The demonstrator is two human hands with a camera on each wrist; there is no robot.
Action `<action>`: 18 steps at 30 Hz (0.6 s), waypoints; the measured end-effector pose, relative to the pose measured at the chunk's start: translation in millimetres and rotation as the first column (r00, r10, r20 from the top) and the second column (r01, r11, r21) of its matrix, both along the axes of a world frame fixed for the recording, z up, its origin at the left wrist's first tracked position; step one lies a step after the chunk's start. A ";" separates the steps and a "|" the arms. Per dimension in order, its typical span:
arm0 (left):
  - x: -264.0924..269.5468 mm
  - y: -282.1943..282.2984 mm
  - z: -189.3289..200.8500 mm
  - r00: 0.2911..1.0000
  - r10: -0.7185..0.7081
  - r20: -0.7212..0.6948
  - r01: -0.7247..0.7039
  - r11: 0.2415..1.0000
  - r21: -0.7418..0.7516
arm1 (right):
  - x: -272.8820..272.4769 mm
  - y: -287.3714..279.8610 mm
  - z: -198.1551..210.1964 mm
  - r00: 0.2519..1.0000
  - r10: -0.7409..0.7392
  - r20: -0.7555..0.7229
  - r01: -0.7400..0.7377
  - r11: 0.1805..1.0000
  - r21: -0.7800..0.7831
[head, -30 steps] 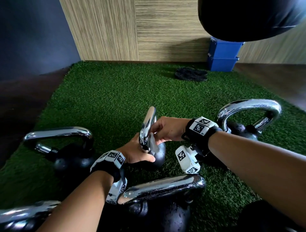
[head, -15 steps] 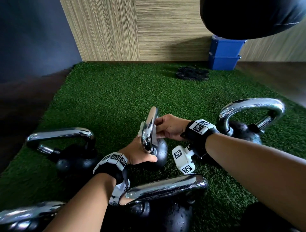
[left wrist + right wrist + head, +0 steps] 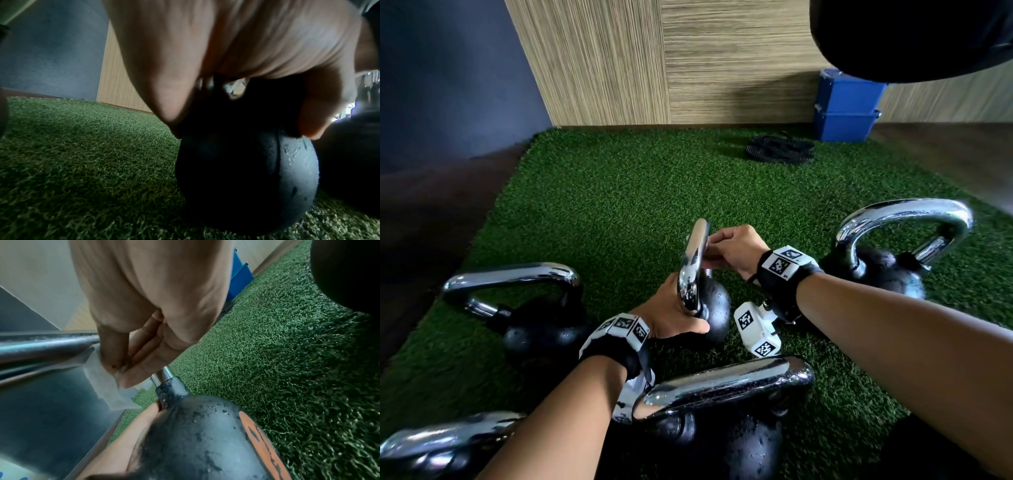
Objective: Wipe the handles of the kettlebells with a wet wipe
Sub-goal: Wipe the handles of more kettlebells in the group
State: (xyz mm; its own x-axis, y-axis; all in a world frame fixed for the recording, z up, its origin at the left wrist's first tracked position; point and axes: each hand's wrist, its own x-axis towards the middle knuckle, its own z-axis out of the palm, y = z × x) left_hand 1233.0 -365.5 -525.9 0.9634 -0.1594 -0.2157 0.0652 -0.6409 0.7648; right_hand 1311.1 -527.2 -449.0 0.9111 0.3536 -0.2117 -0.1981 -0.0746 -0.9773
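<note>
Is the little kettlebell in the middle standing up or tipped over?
Standing up. The small kettlebell sits on the turf, handle pointing upward.

The head camera looked down from above. Both wrist cameras sat close, sharing the middle kettlebell [image 3: 714, 308] on turf [image 3: 619, 192].

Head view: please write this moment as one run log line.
step: wiping handle | left hand: holds small kettlebell | right hand: pinches wet wipe against chrome handle | surface: green turf

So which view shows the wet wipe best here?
The right wrist view: the wet wipe hangs white from the right hand, pinched against the chrome handle. The head view hides it behind that handle; the left wrist view shows none.
</note>
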 end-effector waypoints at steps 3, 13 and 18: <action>-2.8 -0.7 1.1 1.000 0.027 0.001 -0.027 1.000 -0.006 | 4.6 -0.4 -2.0 1.000 -0.021 0.021 0.022 0.998 -0.059; -4.0 -7.7 7.9 1.000 -0.011 0.013 0.011 0.999 0.045 | 17.7 4.8 -7.3 1.000 -0.014 -0.023 0.011 0.992 -0.127; -6.9 -10.4 8.1 0.999 -0.009 0.032 0.008 0.999 0.046 | 23.9 8.7 -9.5 0.989 0.000 -0.146 -0.023 0.988 -0.156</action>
